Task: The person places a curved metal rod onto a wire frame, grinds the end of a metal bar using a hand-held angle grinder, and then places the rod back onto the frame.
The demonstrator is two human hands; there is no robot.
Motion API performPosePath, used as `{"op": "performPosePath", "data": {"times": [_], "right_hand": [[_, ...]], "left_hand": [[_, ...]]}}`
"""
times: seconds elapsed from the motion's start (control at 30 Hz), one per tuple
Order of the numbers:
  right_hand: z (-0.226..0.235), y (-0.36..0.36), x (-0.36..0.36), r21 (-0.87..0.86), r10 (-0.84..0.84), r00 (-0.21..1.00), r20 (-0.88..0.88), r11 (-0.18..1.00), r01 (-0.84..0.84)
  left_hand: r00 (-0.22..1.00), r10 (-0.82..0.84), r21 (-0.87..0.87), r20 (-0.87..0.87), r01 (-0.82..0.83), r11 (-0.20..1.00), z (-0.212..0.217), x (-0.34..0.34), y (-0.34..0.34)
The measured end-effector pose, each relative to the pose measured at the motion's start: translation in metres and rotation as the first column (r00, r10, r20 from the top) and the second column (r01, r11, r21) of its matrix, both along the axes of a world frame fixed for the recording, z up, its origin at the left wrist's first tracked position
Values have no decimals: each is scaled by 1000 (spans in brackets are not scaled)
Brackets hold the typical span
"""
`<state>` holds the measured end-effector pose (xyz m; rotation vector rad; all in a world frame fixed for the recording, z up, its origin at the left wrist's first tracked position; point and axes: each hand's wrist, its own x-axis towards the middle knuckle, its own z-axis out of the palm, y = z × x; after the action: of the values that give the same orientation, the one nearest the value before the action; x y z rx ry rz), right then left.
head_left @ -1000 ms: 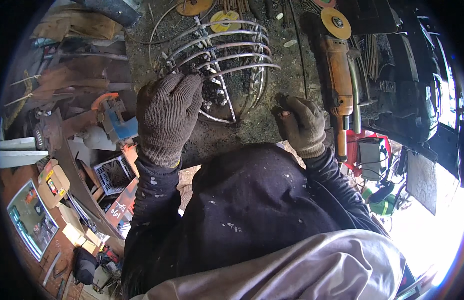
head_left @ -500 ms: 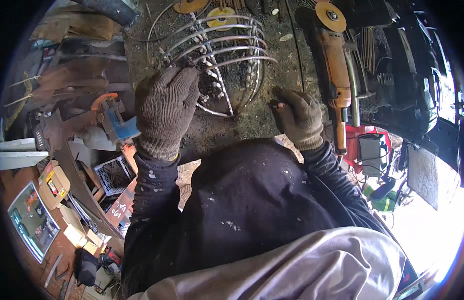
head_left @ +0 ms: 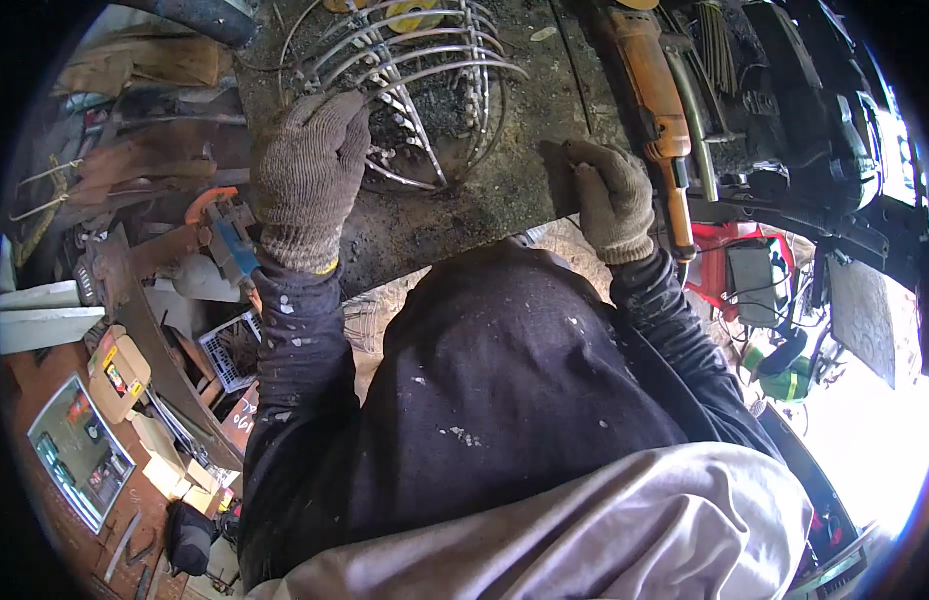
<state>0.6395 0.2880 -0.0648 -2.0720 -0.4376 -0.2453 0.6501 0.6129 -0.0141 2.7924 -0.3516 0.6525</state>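
A welded frame of curved metal rods (head_left: 420, 73) lies on the dark, gritty workbench (head_left: 514, 205), its bars bowed across two straight spines. My left hand (head_left: 312, 165), in a brown knitted glove, is closed at the frame's lower left, where a rod reaches its fingers; the fingertips are partly hidden. At the bench's near edge, my gloved right hand (head_left: 614, 205) rests with fingers curled in and nothing visible in them. Just right of it lies an orange angle grinder (head_left: 656, 95), its disc cut by the top of the picture.
Metal rods (head_left: 719, 50) and a bent tube (head_left: 691, 120) lie beyond the grinder. Down left are a blue and orange tool (head_left: 229, 240), a white plastic crate (head_left: 229, 355) and a board with cardboard pieces. A red container (head_left: 734, 265) stands low at the right.
The view has shifted, so the bench and rod frame sit higher and further left. My right hand has moved slightly right along the bench edge, closer to the grinder. My left hand stays by the frame.
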Motion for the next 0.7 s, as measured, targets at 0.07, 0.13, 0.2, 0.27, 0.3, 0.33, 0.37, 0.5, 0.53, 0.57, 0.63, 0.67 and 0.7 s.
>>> {"op": "performPosePath", "data": {"times": [0.07, 0.13, 0.2, 0.27, 0.3, 0.33, 0.37, 0.5, 0.53, 0.57, 0.63, 0.67, 0.7], "right_hand": [[8, -5, -12, 17, 58, 996, -63, 998, -57], [8, -12, -24, 18, 10, 998, -60, 1000, -9], [13, -23, -32, 14, -51, 996, -70, 999, 52], [12, -40, -39, 5, -200, 971, -129, 979, 202], [11, -50, -40, -11, -263, 958, -112, 965, 263], [10, -59, -42, 62, -306, 945, -118, 947, 315], [14, -69, -42, 90, -312, 938, -151, 941, 327], [22, -89, -46, 118, -403, 902, -153, 899, 422], [23, -92, -47, 95, -412, 901, -138, 900, 426], [25, -93, -49, 96, -413, 901, -133, 899, 427], [26, -92, -52, 231, -399, 886, -237, 862, 450], [25, -96, -51, 233, -396, 887, -235, 863, 447], [22, -101, -51, 194, -410, 886, -216, 871, 450]], "left_hand": [[1000, -5, 7, 24, 5, 1000, -4, -1, 3], [998, -22, 13, 57, 21, 1000, -4, 0, 2], [1000, 4, -20, 26, -4, 1000, -1, -3, -1], [999, -15, -10, 47, 16, 1000, -2, -2, 1], [998, -24, -2, 60, 24, 1000, -2, -3, 1], [997, -29, 2, 67, 29, 1000, -1, -3, 0], [999, -17, 11, 49, 16, 1000, 1, -4, -1], [998, -14, 9, 57, 13, 1000, 1, -4, -3], [998, -15, 9, 62, 15, 1000, 2, -3, -4], [999, -14, 21, 45, 13, 1000, 3, -3, -4], [1000, -6, 37, 26, 5, 999, 4, -4, -3], [1000, -10, 3, 22, 10, 1000, 3, -3, -3], [1000, -13, -28, 17, 13, 1000, 2, -4, -3]]}}
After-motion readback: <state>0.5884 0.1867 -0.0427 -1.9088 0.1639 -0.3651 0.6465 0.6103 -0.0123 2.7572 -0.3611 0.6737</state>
